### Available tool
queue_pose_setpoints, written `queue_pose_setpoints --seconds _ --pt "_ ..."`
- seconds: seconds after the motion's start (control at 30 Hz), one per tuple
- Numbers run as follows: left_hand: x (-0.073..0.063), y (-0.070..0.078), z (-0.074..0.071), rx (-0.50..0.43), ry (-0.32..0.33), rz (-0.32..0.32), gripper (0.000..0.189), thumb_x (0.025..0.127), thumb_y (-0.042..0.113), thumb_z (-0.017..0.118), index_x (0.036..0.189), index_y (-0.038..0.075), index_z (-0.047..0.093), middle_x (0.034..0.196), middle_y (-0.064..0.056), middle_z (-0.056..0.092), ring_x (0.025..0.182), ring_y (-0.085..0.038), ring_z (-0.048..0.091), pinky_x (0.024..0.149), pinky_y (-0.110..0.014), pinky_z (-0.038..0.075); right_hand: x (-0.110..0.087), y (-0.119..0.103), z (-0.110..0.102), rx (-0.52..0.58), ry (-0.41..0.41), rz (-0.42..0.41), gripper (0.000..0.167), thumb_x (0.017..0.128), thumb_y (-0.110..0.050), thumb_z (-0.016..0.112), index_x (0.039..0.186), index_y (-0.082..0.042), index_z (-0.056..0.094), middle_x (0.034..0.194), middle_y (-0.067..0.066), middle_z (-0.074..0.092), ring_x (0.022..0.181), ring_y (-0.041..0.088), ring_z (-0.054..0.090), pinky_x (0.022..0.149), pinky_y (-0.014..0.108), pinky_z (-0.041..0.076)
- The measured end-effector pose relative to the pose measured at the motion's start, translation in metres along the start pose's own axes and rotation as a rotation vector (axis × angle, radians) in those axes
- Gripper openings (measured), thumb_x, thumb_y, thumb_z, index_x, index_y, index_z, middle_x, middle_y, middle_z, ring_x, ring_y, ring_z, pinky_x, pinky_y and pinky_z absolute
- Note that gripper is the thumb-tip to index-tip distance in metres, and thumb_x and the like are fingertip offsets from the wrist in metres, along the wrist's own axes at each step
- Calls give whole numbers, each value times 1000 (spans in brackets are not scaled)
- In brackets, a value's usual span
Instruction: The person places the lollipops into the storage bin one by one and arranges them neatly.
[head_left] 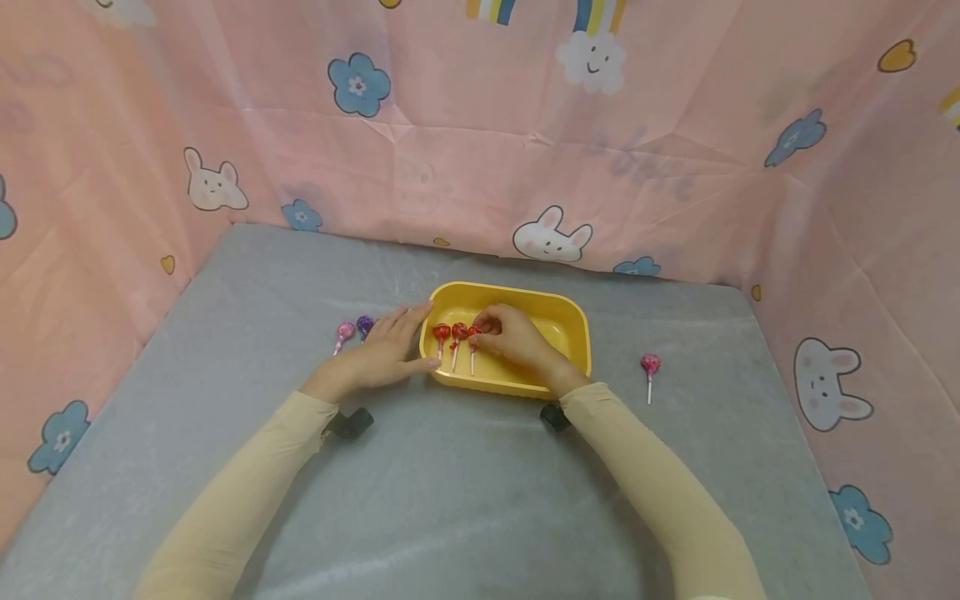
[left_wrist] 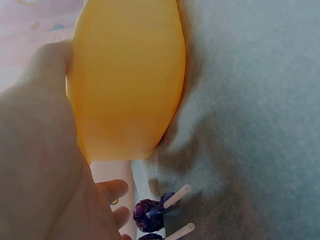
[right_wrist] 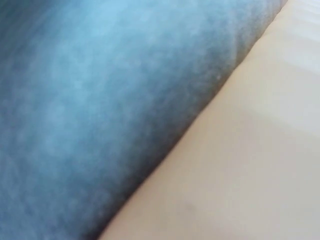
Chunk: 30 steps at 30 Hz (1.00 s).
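A yellow plastic box (head_left: 510, 387) stands on the table with red lollipops in its left part. Two of them, one red lollipop (head_left: 442, 332) and another red lollipop (head_left: 459, 332), lie side by side, sticks toward the near wall. My right hand (head_left: 517, 337) reaches into the box and pinches a third red lollipop (head_left: 473, 357) by its head, beside those two. At the box's left end rests my left hand (head_left: 381, 354), fingers straight and spread, thumb at the near rim. In the left wrist view the left hand (left_wrist: 45, 135) lies along the box's outer wall (left_wrist: 130, 80).
Left of the box, partly behind the left hand, lie a pink lollipop (head_left: 345, 331) and a purple lollipop (head_left: 364, 324). A pink-red lollipop (head_left: 651, 365) lies to the right on the grey table (head_left: 450, 500). A pink printed curtain (head_left: 450, 167) encloses the back and sides.
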<state>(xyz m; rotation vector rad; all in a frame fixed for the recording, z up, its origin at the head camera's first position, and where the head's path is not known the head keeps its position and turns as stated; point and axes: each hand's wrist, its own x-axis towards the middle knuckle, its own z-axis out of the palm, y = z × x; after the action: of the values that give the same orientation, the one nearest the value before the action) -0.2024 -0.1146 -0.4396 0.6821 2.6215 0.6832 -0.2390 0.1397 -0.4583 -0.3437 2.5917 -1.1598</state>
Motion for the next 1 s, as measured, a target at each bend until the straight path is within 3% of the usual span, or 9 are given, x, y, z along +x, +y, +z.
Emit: queue_pose_setpoints --seconds 0.73,1.0 --pt "1 -1 2 -3 8 -10 93 95 60 52 161 23 -3 169 -6 6 157 -34 3 126 -57 7 -2 0 -3 9 -21 53 31 88 -29 75 112 -12 65 105 6 65 96 22 57 88 30 52" --pt "1 -3 2 -8 8 -6 93 95 60 52 161 24 -3 169 -5 6 157 -34 3 126 -57 7 -5 1 -12 -32 -35 17 33 89 -29 75 114 -10 65 109 7 66 100 22 59 94 35 53"
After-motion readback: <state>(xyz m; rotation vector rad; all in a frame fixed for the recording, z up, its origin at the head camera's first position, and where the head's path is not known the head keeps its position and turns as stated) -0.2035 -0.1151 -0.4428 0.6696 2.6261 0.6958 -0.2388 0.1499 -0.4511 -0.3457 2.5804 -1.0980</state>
